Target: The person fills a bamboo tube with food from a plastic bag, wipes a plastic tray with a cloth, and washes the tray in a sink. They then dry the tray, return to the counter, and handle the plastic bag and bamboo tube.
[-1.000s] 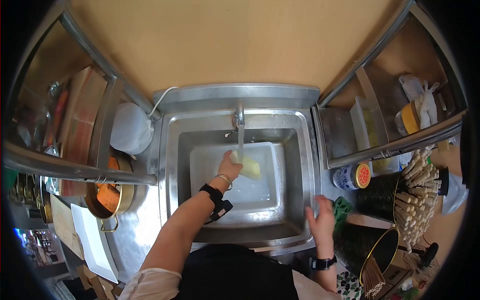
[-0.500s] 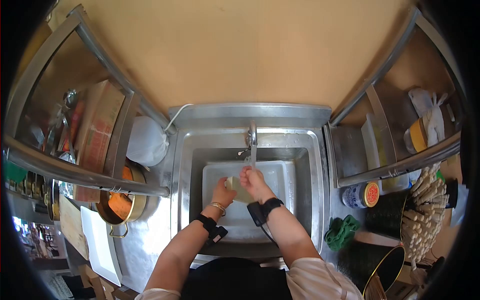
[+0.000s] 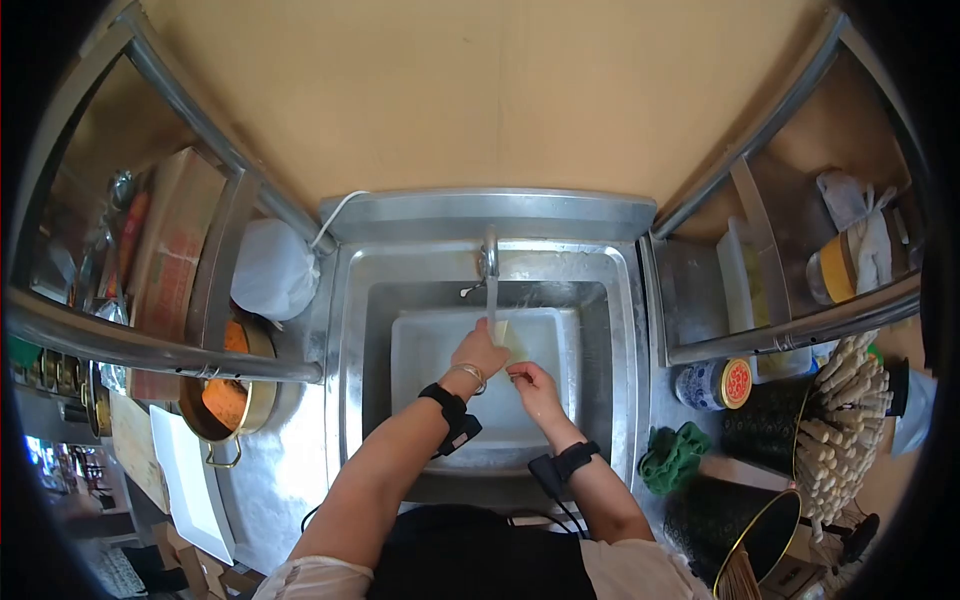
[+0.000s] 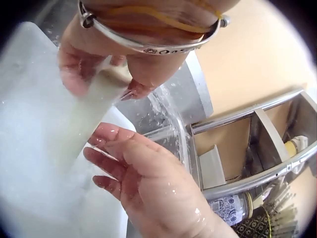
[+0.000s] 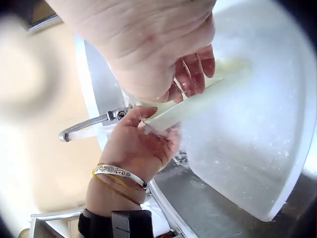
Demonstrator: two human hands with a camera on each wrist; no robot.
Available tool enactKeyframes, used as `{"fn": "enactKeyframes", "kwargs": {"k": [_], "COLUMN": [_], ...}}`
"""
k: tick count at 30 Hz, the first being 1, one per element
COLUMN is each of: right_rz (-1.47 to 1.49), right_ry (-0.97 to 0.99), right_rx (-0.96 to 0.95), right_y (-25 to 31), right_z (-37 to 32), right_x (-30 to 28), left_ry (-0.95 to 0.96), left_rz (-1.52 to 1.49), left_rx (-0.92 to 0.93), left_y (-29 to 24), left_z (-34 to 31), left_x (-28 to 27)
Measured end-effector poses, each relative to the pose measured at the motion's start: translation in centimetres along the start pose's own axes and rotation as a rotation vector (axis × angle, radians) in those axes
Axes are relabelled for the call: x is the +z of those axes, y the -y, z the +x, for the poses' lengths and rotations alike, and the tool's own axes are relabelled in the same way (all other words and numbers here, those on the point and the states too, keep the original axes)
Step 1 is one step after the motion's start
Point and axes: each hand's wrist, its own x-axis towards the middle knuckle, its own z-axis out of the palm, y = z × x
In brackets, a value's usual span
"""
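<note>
In the head view, my left hand [image 3: 480,351] grips the upper end of a pale green, flat-sided vegetable chunk [image 3: 506,338] under the running tap [image 3: 489,258]. Thumb and fingers pinch its edges in the left wrist view, where the chunk [image 4: 81,119] slants down over the water. My right hand [image 3: 540,391] is beside its lower right side, fingers loosely bent and wet. From the right wrist, those fingers [image 5: 197,74] lie along the chunk's face [image 5: 181,110]. Beneath both hands is a white tub [image 3: 420,375] holding water, set inside the steel sink [image 3: 380,300].
On the right stand a blue-and-white jar [image 3: 698,385], a green cloth [image 3: 672,457] and dark containers of pale sticks [image 3: 840,430]. At left are a brass pot [image 3: 262,385] with orange pieces and a white tray [image 3: 190,490]. Metal shelves flank the sink.
My right hand has come from the sink's right edge to the chunk, passed near the water stream, then drawn back lower right. My left hand has shifted right and up, carrying the chunk under the tap.
</note>
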Motion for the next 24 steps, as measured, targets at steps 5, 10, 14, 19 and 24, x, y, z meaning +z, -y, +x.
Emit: {"fn": "enactKeyframes", "kwargs": {"k": [5,10,14,19,24], "right_rz": [-0.059,-0.464,-0.593,0.178,0.2], "right_ry": [-0.032,-0.155,-0.302,0.141,0.152], "right_rx": [-0.103,-0.455,-0.375,0.161,-0.083], "right_y": [2.5,5.1,4.8,3.4,6.7], "right_z": [-1.9,-4.3,-5.3,-4.6,-2.7], "right_x": [0.6,1.6,0.9,3.8,6.4], "left_ry": [-0.002,-0.026,-0.101,-0.455,-0.463], "left_rz": [0.019,-0.418,-0.526,0.181,0.452], "left_rx": [0.02,-0.152,-0.117,0.49,0.681], "left_y": [2.8,7.0,8.6,4.4,2.5], "left_z": [-2.5,-7.4,-12.6,-17.4,-21.2], "left_x": [-0.1,-3.4,-7.7,-11.4,-13.8]}}
